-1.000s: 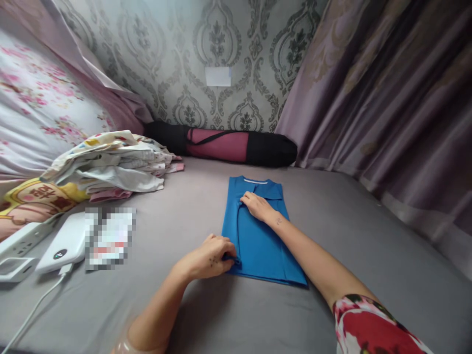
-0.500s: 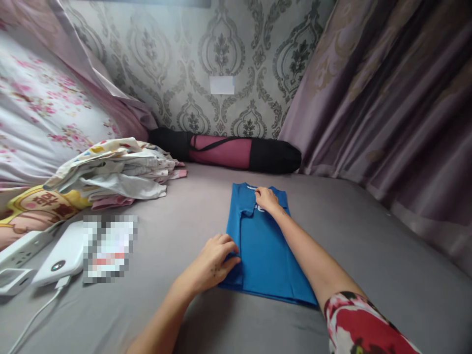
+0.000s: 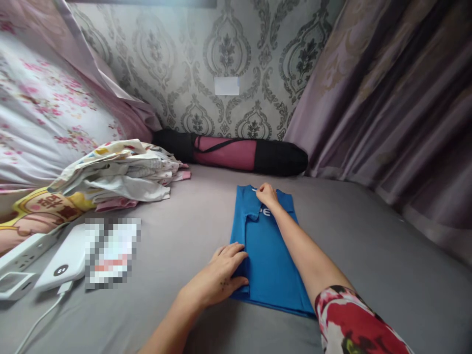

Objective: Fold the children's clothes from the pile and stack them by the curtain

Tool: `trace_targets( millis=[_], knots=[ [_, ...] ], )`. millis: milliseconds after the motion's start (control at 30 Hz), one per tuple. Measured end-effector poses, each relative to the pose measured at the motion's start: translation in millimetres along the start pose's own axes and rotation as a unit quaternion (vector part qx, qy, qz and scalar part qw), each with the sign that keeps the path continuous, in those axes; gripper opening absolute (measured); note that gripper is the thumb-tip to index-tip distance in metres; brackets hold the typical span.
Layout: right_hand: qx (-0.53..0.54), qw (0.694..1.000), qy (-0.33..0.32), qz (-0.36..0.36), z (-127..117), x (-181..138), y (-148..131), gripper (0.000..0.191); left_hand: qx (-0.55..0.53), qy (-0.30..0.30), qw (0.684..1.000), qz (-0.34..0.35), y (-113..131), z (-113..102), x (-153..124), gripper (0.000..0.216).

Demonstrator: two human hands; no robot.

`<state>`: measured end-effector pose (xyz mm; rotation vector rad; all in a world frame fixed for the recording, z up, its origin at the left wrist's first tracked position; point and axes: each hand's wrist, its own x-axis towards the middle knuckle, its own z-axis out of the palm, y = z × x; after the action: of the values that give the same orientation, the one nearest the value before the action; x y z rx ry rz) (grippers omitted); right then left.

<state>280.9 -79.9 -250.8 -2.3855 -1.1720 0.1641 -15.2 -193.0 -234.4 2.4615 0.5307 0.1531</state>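
A blue T-shirt (image 3: pixel 269 260) lies on the grey bed sheet, its sides folded inward and part of its white lettering showing. My right hand (image 3: pixel 267 194) is at the collar, fingers curled and pinched on the fabric beside the neckline; the fingertips are partly hidden. Across the lower left fold rests my left hand (image 3: pixel 226 273), fingers spread out and palm down, the thumb apart from the others. My right forearm passes over the right side of the shirt and hides some of it.
To the left is a pile of light clothes (image 3: pixel 125 172) beside a yellow printed cushion (image 3: pixel 47 206). Nearer lie a power strip (image 3: pixel 25 253), a white power bank (image 3: pixel 66 258) with a cable, and a blurred-out item (image 3: pixel 116 253). A black and maroon bag (image 3: pixel 228 153) lies along the wall.
My left hand has opened from a curled grip at the shirt's lower left edge and now lies flatter on the fold. My right hand stays at the collar. The view has shifted slightly.
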Motion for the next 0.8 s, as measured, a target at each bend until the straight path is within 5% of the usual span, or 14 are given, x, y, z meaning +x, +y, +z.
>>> trace_targets(
  millis=[200,367,800],
  knots=[
    [-0.01,0.999,-0.027,0.036,1,-7,6,0.03,0.001,-0.01,1.0,-0.01,3,-2,1,0.05],
    [0.002,0.998,-0.056,0.037,1,-6,9,0.017,0.0,-0.006,1.0,-0.015,2,-2,1,0.05],
    [0.144,0.988,0.018,0.056,9,-16,-1,0.021,0.002,0.018,1.0,0.011,-2,2,0,0.05]
  ],
)
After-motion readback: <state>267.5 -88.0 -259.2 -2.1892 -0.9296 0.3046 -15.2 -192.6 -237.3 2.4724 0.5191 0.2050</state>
